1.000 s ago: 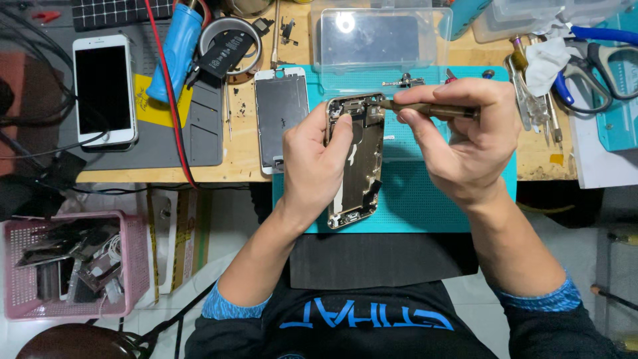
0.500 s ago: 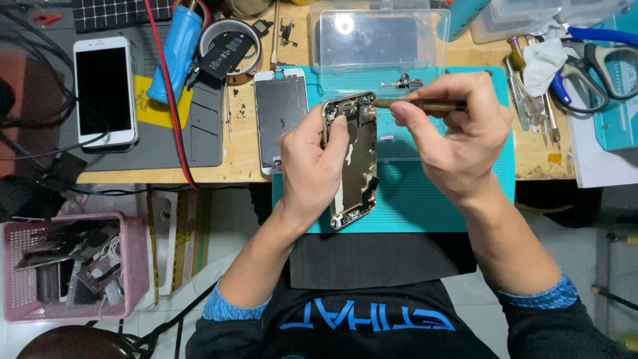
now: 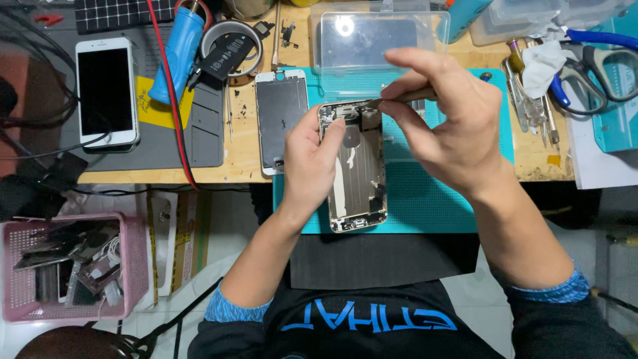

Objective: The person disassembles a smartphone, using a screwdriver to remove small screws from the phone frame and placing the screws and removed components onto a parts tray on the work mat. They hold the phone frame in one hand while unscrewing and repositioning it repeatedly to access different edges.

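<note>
Far left, below desk level: pink basket (image 3: 136, 266) on pale floor, packed with dark loose parts and cables. Black cables (image 3: 40, 126) trailing over left desk edge.

Wooden desk (image 3: 246, 159), scuffed and stained, crowded. Grey work mat (image 3: 199, 136) at left, carrying a white phone (image 3: 106, 93), screen dark, face up. Blue cylinder tool (image 3: 176, 50) lying tilted across a yellow patch; red wire (image 3: 166, 86) running down past it and off the desk front. Tape roll (image 3: 229, 50) just right of the cylinder. Detached screen panel (image 3: 282, 119) flat on desk, touching left edge of teal mat (image 3: 425, 199).

Centre: left hand (image 3: 309, 163) gripping open phone shell (image 3: 359, 166) along its left side, thumb laid across the inside near the top. Shell held upright above teal mat, insides facing up, metal plates and small parts visible. Right hand (image 3: 452, 113) above and right of shell, fingers pinched closed on a thin metal tool (image 3: 399, 98); tool tip at the shell's top right corner. Exact contact point too small to tell.

Behind hands: clear plastic box (image 3: 379, 36), lid shut. Right of mat: tweezers and small metal tools (image 3: 528, 106), a crumpled white wipe (image 3: 541, 63), blue-handled scissors (image 3: 591, 63), teal tray (image 3: 618, 126) at edge.

Bottom: blue cuffs, dark shirt, pale floor tiles.
</note>
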A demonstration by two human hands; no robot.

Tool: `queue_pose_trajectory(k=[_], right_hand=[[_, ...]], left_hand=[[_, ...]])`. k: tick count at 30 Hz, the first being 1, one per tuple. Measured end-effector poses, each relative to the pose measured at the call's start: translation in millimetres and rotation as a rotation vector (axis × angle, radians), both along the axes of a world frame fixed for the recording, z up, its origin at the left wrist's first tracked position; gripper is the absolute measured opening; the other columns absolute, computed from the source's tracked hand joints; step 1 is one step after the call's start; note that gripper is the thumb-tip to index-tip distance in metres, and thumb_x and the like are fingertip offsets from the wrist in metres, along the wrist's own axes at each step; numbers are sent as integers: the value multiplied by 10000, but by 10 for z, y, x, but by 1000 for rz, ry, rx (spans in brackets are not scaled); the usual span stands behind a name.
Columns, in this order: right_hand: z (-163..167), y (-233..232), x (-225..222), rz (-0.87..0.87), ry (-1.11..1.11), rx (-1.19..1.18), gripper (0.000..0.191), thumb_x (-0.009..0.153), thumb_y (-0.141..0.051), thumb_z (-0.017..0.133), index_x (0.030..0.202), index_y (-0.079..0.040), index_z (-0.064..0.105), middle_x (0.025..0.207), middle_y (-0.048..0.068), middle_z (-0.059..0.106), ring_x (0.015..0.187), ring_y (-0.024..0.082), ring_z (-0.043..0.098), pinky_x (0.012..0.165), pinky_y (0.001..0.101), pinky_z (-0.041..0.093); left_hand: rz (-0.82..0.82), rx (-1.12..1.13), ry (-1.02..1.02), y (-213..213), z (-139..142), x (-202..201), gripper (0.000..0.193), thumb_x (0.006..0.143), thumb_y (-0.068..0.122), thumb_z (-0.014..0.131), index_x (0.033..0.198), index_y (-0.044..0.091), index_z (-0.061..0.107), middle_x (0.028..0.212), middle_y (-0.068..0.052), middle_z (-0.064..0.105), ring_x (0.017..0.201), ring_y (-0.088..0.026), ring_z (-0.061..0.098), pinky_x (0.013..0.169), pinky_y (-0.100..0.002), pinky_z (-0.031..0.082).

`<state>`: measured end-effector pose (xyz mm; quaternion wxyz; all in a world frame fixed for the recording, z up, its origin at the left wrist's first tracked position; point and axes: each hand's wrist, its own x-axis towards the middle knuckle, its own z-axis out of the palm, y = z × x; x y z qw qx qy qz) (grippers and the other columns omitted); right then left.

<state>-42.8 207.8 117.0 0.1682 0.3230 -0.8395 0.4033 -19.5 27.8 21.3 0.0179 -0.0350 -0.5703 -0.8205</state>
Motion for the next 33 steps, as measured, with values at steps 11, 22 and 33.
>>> queue_pose_trajectory(k=[11,22,33], right_hand=[[-36,-171,-106,-13,169,34,531,964,86,854,1405,-26,580,1071,133,674,905,183,707,798,267,599],[-42,-175,-115,16,165,44,637,936,56,889,1462,-53,547,1032,120,670,890,186,696,782,264,597],[-21,-156,-108,61,141,28,650,953,139,812,1503,-35,513,1066,128,697,958,171,745,875,263,631]], left_hand=[[-45,102,-86,-98,16,-8,203,990,15,611,1187,-9,653,1060,-36,731,930,-81,673,823,-256,552],[-77,164,-70,-78,-16,2,244,995,-15,579,1231,-36,635,1110,-61,726,980,-109,673,868,-283,554],[-69,105,-4,-62,-55,18,231,996,-7,574,1218,-29,633,1111,-53,727,993,-96,668,891,-271,550]])
